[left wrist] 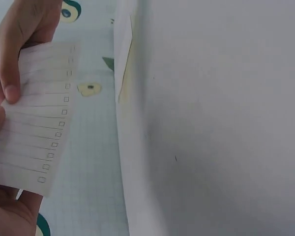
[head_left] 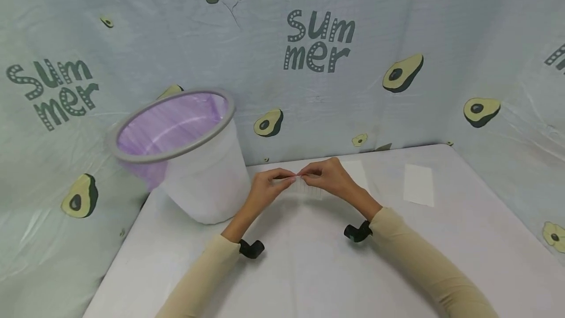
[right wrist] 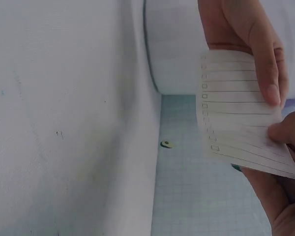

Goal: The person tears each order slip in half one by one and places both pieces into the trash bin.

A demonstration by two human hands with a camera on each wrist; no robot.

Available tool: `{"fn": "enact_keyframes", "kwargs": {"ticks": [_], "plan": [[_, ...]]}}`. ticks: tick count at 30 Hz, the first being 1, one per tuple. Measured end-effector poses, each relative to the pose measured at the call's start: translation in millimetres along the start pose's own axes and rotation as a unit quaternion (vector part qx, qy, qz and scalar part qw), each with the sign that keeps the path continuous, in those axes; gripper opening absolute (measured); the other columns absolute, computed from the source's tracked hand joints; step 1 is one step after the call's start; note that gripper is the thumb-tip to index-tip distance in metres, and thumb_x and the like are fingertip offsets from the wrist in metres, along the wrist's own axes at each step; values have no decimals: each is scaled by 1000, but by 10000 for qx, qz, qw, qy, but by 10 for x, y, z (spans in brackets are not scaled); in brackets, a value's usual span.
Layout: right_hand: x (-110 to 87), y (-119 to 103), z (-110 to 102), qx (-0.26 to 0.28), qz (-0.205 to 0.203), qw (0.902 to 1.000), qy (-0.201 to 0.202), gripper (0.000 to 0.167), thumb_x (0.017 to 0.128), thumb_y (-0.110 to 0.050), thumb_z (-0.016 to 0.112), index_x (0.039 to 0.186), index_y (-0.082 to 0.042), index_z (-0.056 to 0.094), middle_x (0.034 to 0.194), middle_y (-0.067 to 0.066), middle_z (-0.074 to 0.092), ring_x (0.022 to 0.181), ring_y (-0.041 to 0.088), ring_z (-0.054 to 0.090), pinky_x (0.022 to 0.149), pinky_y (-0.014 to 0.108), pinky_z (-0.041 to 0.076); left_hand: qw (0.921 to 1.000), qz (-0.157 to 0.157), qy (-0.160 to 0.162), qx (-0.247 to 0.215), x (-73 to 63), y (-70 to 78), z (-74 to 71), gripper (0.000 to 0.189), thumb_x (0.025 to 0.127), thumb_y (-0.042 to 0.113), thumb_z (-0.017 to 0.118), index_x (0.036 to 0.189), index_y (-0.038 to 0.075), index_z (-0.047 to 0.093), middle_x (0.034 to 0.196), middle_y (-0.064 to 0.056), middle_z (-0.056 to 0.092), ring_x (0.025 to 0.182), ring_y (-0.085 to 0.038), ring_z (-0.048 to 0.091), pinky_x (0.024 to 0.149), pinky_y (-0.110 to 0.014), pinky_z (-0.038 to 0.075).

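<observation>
The lined sheet (left wrist: pixel 37 128) is between my two hands, up in the air over the far part of the table (head_left: pixel 304 269). It hangs below my fingers, printed lines running down it and a row of small square boxes along its lower edge. My left hand (head_left: pixel 266 186) and my right hand (head_left: pixel 330 178) each pinch it, thumb on one face and fingers on the other, with the tips close together near its upper edge. From the head the sheet is so pale that I can't say for certain whether it is one layer or several.

It looks thin, so I judge the strip between my fingertips to be the weak spot: if one hand twists or pulls against the other, the paper could crease or rip crookedly there. If either pinch slackens, that side could swing loose, and if both do, the sheet drops.

Just behind my right hand lies a pale paper (head_left: pixel 355 171), and farther right a white card (head_left: pixel 418 184); a careless sweep of my right sleeve (head_left: pixel 419 254) could shift either. To my left stands the white bin (head_left: pixel 203 190) with its purple liner (head_left: pixel 172 131), near enough that a wide swing of my left elbow might knock it.
</observation>
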State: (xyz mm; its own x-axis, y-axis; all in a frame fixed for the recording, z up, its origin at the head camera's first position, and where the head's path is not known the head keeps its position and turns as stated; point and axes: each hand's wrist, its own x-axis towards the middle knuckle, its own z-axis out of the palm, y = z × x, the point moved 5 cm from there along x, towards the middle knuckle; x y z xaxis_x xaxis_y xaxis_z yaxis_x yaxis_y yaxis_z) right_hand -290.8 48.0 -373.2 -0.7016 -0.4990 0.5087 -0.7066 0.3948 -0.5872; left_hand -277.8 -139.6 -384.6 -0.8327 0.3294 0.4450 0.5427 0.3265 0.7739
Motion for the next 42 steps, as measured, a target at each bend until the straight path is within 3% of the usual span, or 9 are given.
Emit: {"fn": "enact_keyframes", "kwargs": {"ticks": [5, 13, 17, 28, 35, 42], "plan": [[-19, -19, -64, 121, 142, 9998, 72, 10, 90, -7, 76, 98, -8, 82, 89, -1, 78, 68, 3, 66, 61, 23, 54, 9987, 253, 437, -56, 12, 42, 64, 10, 92, 10, 76, 100, 4, 79, 97, -8, 77, 92, -21, 72, 78, -28, 56], [-69, -116, -168, 725, 198, 9965, 352, 7, 88, -11, 81, 94, -7, 82, 88, 2, 78, 76, 10, 74, 67, 28, 60, 9955, 590, 745, -14, -33, 489, 68, 8, 91, 1, 75, 97, -4, 77, 93, -15, 77, 93, -29, 73, 81, -34, 59], [-68, -164, -173, 1037, 237, 9936, 371, 9, 88, -13, 81, 95, -6, 82, 88, 4, 78, 75, 11, 74, 67, 29, 61, 9952, 542, 813, -90, -58, 589, 27, 9, 91, 1, 75, 97, -4, 77, 93, -15, 77, 93, -28, 74, 81, -30, 58], [-3, -209, -198, 1179, -105, 9926, 282, 7, 87, -6, 81, 94, -4, 82, 87, 5, 78, 76, 12, 75, 66, 28, 60, 9940, 651, 869, -163, -89, 649, -30, 9, 91, -1, 74, 98, -6, 77, 94, -16, 77, 91, -27, 74, 78, -23, 56], [11, -214, -242, 1207, 8, 9919, 396, 5, 88, -7, 81, 92, -6, 82, 86, 4, 78, 80, 13, 75, 71, 28, 60, 9940, 584, 913, -162, -33, 414, 15, 12, 91, 6, 77, 100, -1, 79, 96, -12, 78, 94, -25, 74, 78, -23, 56], [23, -168, -265, 1298, 100, 9909, 329, 7, 89, -9, 80, 94, -6, 82, 88, 5, 78, 82, 13, 75, 73, 29, 61, 9935, 699, 894, -70, 11, 404, 16, 12, 90, 14, 79, 98, 5, 81, 94, -5, 78, 92, -17, 74, 78, -29, 58]]}}
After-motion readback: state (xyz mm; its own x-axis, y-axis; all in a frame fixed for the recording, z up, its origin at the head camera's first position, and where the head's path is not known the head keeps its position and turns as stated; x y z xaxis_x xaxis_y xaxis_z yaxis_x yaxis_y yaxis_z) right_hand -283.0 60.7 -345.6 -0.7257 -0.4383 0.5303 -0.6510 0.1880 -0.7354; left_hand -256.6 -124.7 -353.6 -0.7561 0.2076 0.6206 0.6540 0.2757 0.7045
